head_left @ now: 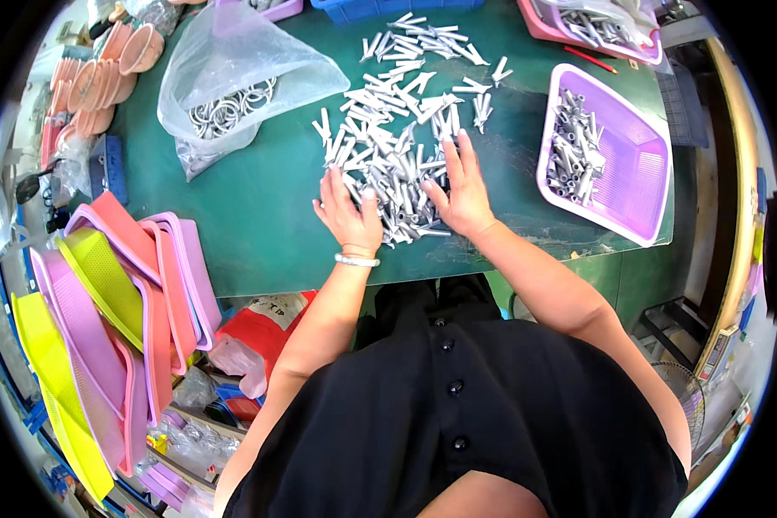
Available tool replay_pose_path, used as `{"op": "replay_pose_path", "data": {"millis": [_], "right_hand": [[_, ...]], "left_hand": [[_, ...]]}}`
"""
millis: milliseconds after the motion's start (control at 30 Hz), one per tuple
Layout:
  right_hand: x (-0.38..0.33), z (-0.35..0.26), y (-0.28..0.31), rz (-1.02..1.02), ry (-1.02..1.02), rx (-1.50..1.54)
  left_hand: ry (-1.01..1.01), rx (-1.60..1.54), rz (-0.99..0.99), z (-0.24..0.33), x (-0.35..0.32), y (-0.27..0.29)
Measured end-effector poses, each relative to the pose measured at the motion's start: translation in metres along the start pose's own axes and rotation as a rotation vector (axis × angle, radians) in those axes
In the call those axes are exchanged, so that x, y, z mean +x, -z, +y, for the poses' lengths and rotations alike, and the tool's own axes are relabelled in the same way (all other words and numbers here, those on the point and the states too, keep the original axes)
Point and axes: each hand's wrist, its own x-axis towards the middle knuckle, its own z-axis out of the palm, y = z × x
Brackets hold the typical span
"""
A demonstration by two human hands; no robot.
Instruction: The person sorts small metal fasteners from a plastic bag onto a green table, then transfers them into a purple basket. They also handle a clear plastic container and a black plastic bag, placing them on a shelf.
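Observation:
A spread of small silvery metal tube pieces [388, 164], many with a slanted or flared end, covers the middle of the green table [268, 220]. At the pile's near left edge lies my left hand [350, 212], fingers extended and apart, a pale bangle on its wrist. My right hand [464, 192] rests at the pile's right side, its thumb spread toward the pieces and its fingers stretched away from me. Both hands touch or nearly touch the pieces, and neither grips one. Further right, a purple plastic basket [622, 186] holds more such tubes [574, 147] along its left side.
A clear plastic bag [259, 56] with metal rings [224, 112] lies at the table's far left. Along the back edge stand a blue bin [397, 7] and a pink basket [544, 22], near a red pen [590, 60]. Stacked colourful baskets [104, 285] flank the table's left side.

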Motion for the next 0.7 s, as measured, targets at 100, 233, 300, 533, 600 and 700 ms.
{"op": "replay_pose_path", "data": {"millis": [100,233,300,533,600,700], "right_hand": [[0.006,-0.004,-0.014,0.081,0.042,0.078],[0.017,-0.013,-0.023,0.150,0.033,0.202],[0.024,-0.009,-0.030,0.191,0.055,0.249],[0.037,-0.026,-0.049,0.140,-0.204,0.986],[0.045,-0.028,-0.050,0.111,-0.311,1.178],[0.054,-0.027,-0.046,-0.014,-0.413,1.226]], "left_hand": [[-0.028,-0.011,0.005,0.008,0.003,-0.004],[-0.071,-0.045,0.013,0.011,0.010,-0.006],[-0.102,-0.095,0.023,0.012,0.010,-0.008],[-0.099,-0.309,0.054,0.018,0.018,-0.018],[-0.078,-0.369,0.070,0.020,0.021,-0.020],[0.070,-0.652,0.061,0.019,0.023,-0.023]]}}
